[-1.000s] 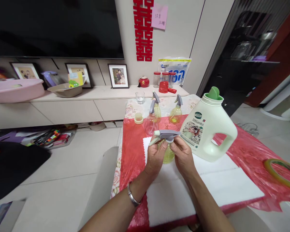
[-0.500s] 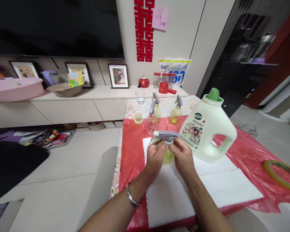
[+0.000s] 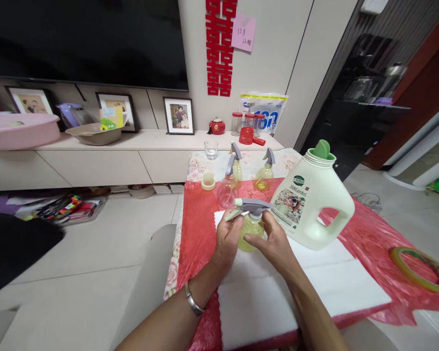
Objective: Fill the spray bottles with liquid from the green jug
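Between my hands is a yellow-tinted spray bottle (image 3: 251, 229) with a grey spray head, standing upright over the white cloth (image 3: 256, 307). My left hand (image 3: 227, 239) wraps round its left side, just under the pale nozzle and trigger. On the other side my right hand (image 3: 274, 239) grips the body, its thumb lying across the front. Right beside it stands a large pale green jug (image 3: 314, 200), uncapped, with a green scoop (image 3: 321, 149) in its mouth. Just behind are a pink spray bottle (image 3: 227, 191) and two yellow ones, one of them (image 3: 265, 176) holding some liquid.
A yellowish cap (image 3: 208, 181) and a glass cup (image 3: 211, 149) stand at the table's back left. A tape roll (image 3: 420, 270) lies on the red plastic sheet (image 3: 197, 219) at right. Behind is a ledge (image 3: 149, 140) with photo frames, basins and jars.
My right hand has slid from the bottle's neck down to its body, with the thumb now across the front. More of the bottle shows. The view has shifted slightly.
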The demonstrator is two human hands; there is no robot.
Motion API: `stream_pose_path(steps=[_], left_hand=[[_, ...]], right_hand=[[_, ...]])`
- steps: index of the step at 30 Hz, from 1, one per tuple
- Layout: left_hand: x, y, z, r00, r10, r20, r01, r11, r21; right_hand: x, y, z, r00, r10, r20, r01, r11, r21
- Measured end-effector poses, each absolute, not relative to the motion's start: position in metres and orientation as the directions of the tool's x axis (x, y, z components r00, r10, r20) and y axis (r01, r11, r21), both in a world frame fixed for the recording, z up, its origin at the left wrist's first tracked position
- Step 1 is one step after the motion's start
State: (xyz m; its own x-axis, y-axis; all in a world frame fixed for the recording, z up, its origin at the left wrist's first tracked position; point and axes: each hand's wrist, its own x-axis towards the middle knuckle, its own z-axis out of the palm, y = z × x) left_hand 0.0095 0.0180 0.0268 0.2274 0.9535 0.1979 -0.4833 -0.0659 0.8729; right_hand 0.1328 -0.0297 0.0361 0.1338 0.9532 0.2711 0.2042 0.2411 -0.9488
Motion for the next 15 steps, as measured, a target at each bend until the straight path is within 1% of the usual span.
stream_pose_path(steps=[4,9,12,15], left_hand=[[0.009,0.021,0.027,0.219,0.964,0.150,-0.426,-0.043,0.904],[0.010,0.022,0.027,0.250,0.958,0.140,-0.408,-0.027,0.912],[0.010,0.022,0.023,0.271,0.955,0.119,-0.420,0.006,0.908],[0.009,0.023,0.017,0.296,0.946,0.130,-0.405,0.002,0.914]], right_hand=[[0.131,-0.030,0.034,0.133,0.962,0.239,0.306,0.190,-0.933],[0.127,-0.030,0.035,0.153,0.951,0.268,0.375,0.195,-0.906],[0.129,-0.031,0.034,0.195,0.941,0.277,0.379,0.188,-0.906],[0.135,-0.034,0.037,0.238,0.931,0.278,0.332,0.191,-0.924]])
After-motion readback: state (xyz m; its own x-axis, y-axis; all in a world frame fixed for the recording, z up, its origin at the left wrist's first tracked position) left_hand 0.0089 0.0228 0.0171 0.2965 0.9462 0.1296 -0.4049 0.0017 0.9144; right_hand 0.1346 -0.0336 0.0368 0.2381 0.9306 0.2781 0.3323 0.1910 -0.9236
